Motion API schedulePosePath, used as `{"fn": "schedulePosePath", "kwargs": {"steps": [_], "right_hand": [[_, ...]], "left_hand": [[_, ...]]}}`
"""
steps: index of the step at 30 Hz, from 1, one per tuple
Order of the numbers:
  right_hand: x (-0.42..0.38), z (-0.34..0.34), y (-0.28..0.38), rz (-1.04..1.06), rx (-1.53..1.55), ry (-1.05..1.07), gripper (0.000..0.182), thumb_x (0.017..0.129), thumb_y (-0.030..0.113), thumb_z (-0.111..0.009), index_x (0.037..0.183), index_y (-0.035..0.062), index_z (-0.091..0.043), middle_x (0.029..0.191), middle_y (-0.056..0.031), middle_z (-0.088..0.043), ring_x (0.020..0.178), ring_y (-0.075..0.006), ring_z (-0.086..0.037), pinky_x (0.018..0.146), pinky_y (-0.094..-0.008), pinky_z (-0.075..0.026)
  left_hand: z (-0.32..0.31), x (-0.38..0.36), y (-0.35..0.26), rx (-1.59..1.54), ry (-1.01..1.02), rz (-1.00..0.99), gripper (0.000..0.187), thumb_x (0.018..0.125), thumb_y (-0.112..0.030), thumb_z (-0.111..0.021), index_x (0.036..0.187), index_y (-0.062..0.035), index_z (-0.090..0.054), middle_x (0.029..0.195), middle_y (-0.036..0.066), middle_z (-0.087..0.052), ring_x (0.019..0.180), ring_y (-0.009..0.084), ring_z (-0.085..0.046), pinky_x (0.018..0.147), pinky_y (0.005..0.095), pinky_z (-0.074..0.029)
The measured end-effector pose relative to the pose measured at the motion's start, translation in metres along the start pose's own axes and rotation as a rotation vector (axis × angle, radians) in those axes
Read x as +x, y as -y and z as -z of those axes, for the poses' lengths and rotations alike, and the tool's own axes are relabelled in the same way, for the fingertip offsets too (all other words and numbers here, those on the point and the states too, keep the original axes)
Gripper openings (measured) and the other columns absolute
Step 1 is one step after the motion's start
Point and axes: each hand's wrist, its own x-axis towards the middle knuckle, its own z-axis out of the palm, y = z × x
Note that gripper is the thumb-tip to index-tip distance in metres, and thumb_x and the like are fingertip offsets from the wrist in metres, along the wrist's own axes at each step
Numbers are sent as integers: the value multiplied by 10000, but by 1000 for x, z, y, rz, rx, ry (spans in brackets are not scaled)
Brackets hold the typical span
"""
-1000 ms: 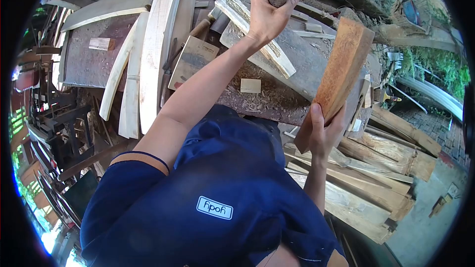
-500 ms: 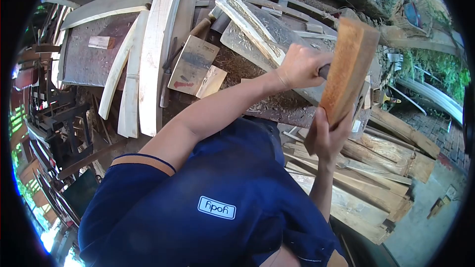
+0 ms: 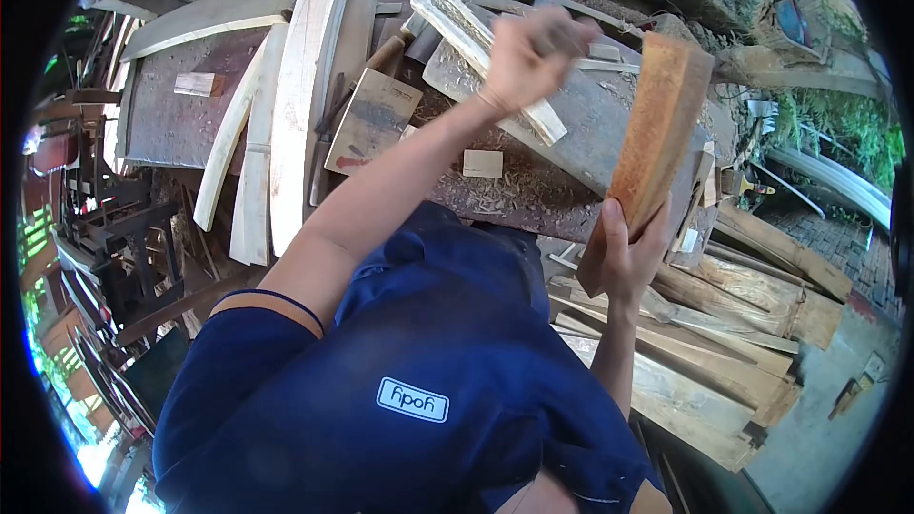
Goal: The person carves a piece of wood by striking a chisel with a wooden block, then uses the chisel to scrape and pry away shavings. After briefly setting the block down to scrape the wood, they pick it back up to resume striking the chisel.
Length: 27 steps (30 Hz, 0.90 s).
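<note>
My right hand [image 3: 632,252] grips the lower part of a long, curved piece of reddish-brown wood [image 3: 657,119], thumb along its near face. The wood stands up at a slant, its broad end highest. My left hand [image 3: 528,62] is raised to the left of it, apart from the wood. Its fingers are curled and smeared by motion, around something dark that I cannot make out. Below this hand, a pale grooved wooden bar [image 3: 547,124] lies across a grey board [image 3: 595,157] on the workbench [image 3: 562,219].
On the bench's left lie long pale planks [image 3: 303,114] and a small wood block [image 3: 197,84]. A stained square board [image 3: 373,119] and a small pale block [image 3: 483,164] lie nearer the middle. Stacked lumber [image 3: 705,352] sits on the floor at the right.
My left hand has pulled away from the brown wood, up and to the left. The wood in my right hand has shifted slightly left, uncovering the lower end of the grooved bar.
</note>
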Motion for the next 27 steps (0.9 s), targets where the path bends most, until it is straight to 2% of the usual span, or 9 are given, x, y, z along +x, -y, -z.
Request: {"fn": "schedulePosePath", "kwargs": {"steps": [3,6,13,19,21,22,24,25,27], "right_hand": [[-6,-1,1,-40,-25,30,467,833,287,-715,1096,-24,-485,843,-159,-631,755,-216,-614,710,-330,-491],[-9,-2,0,-49,22,23,452,835,290,-713,1078,-17,-486,846,-155,-625,762,-208,-608,714,-329,-488],[-11,-1,-2,-56,41,11,448,835,289,-712,1075,-14,-486,832,-140,-609,755,-205,-594,705,-333,-482],[-6,-1,13,-40,4,19,463,840,262,-693,1124,-39,-487,842,-134,-602,779,-201,-587,731,-326,-477],[-4,-1,23,-18,179,-154,466,827,230,-665,1151,-58,-493,832,-117,-591,762,-195,-575,769,-325,-473],[-3,8,9,59,159,-135,584,844,262,-622,1268,-74,-401,847,-142,-538,723,-182,-559,657,-313,-496],[0,9,19,150,295,-135,605,843,261,-624,1283,-76,-381,835,-148,-537,692,-187,-559,633,-314,-504],[4,8,25,246,437,-137,626,842,259,-627,1298,-77,-362,823,-155,-536,662,-192,-558,610,-315,-513],[8,6,16,329,328,-80,582,849,256,-634,1263,-88,-413,878,-189,-561,712,-193,-580,625,-318,-508]], "left_hand": [[23,25,3,-220,-311,181,262,918,-167,-677,710,-93,-536,532,-39,-482,438,36,-423,387,215,-329],[28,29,2,-280,-352,82,299,929,-197,-673,703,-97,-504,541,-47,-446,439,35,-381,380,222,-287],[11,18,5,-181,-231,86,335,933,-199,-669,687,-88,-471,557,-53,-439,490,33,-411,425,214,-312],[-9,10,6,20,-146,5,289,902,-191,-695,673,-80,-558,573,-50,-520,518,42,-469,476,251,-403],[-21,2,8,121,-62,-108,295,840,-200,-742,685,-55,-537,528,45,-523,482,115,-483,487,307,-429],[-26,-4,7,121,-65,-102,295,840,-200,-742,685,-55,-537,528,45,-523,482,115,-483,487,307,-429],[-36,-15,4,236,47,-147,206,767,-183,-746,721,-102,-562,570,98,-559,501,261,-584,488,371,-447],[-38,-18,2,234,44,-149,206,767,-183,-746,721,-102,-562,570,98,-559,501,261,-584,488,371,-447],[-43,-24,-2,295,131,-182,166,704,-175,-727,766,-135,-578,612,113,-586,602,334,-614,510,421,-458]]}}
